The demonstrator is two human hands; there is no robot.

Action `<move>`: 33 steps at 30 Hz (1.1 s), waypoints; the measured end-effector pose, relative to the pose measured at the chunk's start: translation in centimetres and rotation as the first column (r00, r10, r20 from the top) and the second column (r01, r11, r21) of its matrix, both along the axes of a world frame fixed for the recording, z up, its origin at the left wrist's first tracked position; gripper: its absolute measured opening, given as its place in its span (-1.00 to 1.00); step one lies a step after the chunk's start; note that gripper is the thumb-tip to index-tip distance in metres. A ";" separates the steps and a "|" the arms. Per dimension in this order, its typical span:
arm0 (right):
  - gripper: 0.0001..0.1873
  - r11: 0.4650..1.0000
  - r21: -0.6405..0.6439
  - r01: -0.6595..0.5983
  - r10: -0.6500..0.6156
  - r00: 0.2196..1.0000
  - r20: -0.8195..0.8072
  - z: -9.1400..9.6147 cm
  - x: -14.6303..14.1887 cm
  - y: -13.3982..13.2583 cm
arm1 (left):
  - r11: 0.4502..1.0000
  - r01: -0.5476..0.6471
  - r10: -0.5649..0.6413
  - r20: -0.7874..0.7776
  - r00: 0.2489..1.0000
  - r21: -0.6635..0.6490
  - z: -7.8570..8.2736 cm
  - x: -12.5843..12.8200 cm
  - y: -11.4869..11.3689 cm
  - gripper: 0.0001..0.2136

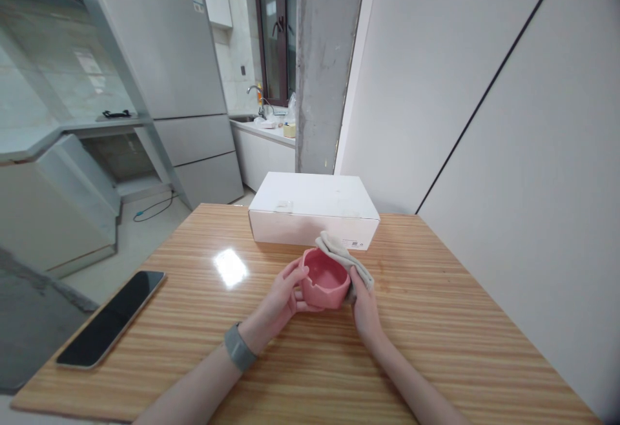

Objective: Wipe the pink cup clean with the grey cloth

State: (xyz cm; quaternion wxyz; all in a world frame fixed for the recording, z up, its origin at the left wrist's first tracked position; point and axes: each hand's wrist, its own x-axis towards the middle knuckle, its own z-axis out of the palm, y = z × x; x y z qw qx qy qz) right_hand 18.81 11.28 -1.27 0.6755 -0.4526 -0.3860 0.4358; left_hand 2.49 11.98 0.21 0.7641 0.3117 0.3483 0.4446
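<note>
A small pink bowl-like dish (323,278) is held just above the wooden table (436,321), tilted toward me. My left hand (281,299) grips its left side with fingers curled round the rim; a grey band sits on that wrist. My right hand (364,305) presses a beige cloth (341,254) against the dish's right and far side. The cloth drapes over the rim and covers part of my right fingers.
A closed white cardboard box (312,208) lies right behind the dish. A dark phone (112,325) rests face up near the table's left edge. A white wall runs along the right side. A fridge (165,63) and a kitchen counter (264,134) stand beyond the table.
</note>
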 end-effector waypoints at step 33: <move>-0.62 0.990 0.011 -0.138 0.138 0.990 0.001 1.0 2.5 0.6 | 0.986 0.164 -0.166 0.044 0.985 0.042 -0.1 -0.1 -0.1 -0.41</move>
